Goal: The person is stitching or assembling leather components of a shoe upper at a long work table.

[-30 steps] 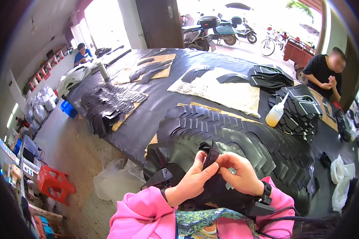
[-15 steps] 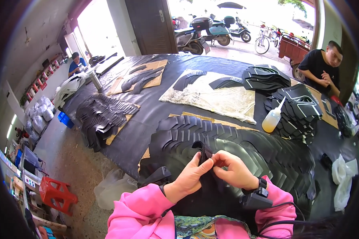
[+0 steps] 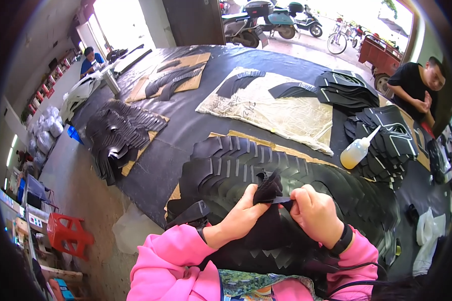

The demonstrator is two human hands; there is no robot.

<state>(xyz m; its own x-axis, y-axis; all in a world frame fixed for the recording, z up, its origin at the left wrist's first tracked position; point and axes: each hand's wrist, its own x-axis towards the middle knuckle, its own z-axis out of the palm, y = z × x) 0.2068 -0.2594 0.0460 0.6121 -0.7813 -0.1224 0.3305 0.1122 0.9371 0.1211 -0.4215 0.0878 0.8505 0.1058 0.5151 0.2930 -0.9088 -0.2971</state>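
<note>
My left hand [image 3: 240,216] is closed on a folded black leather-like piece [image 3: 268,189], thumb along its near side, above the middle of the near table edge. Just to its right, my right hand [image 3: 315,214] is curled, its fingertips pinching the end of a thin greyish edge that runs from that piece. Whether this edge belongs to the same piece or is a separate strip, I cannot tell. Under and beyond both hands, overlapping rows of similar black pieces [image 3: 221,168] cover the near part of the table.
A bottle of yellowish liquid [image 3: 355,153] leans by stacked black pieces [image 3: 386,135] at right. A pale sack [image 3: 286,118] lies farther back; another black pile [image 3: 118,133] is at left. A red stool [image 3: 68,233] stands on the floor. A co-worker [image 3: 417,90] is at the far right.
My hands have drawn apart, the right one moving rightward with the greyish edge pulled out between them. The black piece is now more bunched in my left hand. The view has tilted slightly.
</note>
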